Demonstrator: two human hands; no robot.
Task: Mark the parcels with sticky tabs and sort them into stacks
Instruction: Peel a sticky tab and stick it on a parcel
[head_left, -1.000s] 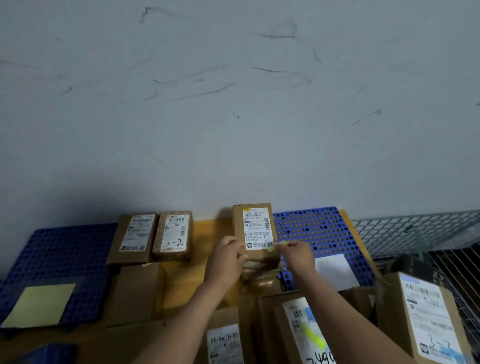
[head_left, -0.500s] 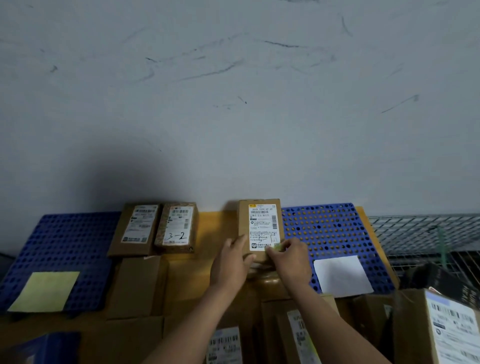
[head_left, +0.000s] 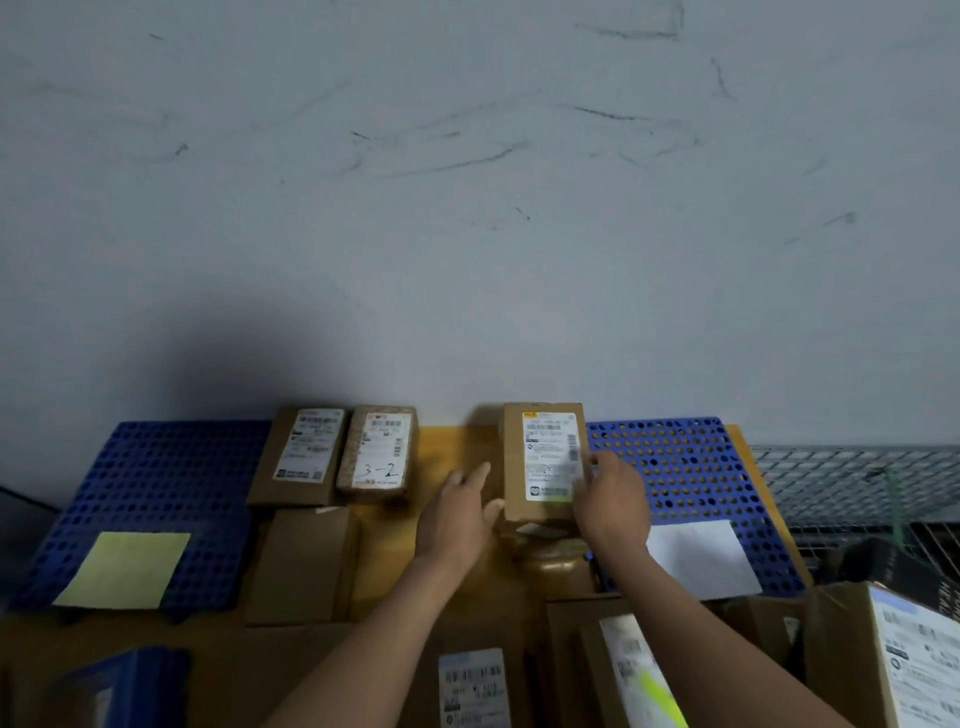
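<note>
A brown parcel (head_left: 540, 462) with a white shipping label lies on top of a small stack by the wall, and a yellow-green sticky tab (head_left: 550, 499) sits at the label's lower edge. My right hand (head_left: 610, 499) rests against the parcel's right side, its fingers over the label's edge. My left hand (head_left: 460, 512) is just left of the parcel, fingers straight and the thumb touching its lower left corner. Two more labelled parcels lie to the left: a plain brown one (head_left: 304, 457) and one marked "3-2" (head_left: 379, 454).
Blue perforated mats lie at left (head_left: 156, 467) and right (head_left: 675, 467), with a yellow-green sheet (head_left: 122, 569) and a white sheet (head_left: 701, 558) on them. Several labelled cartons (head_left: 904, 660) crowd the near edge. A wire grid (head_left: 852, 483) stands at the right. The wall is close behind.
Both hands have let go of the sticky tab, which now lies on the label. My left hand has drawn off to the left and opened; my right has shifted to the parcel's right side.
</note>
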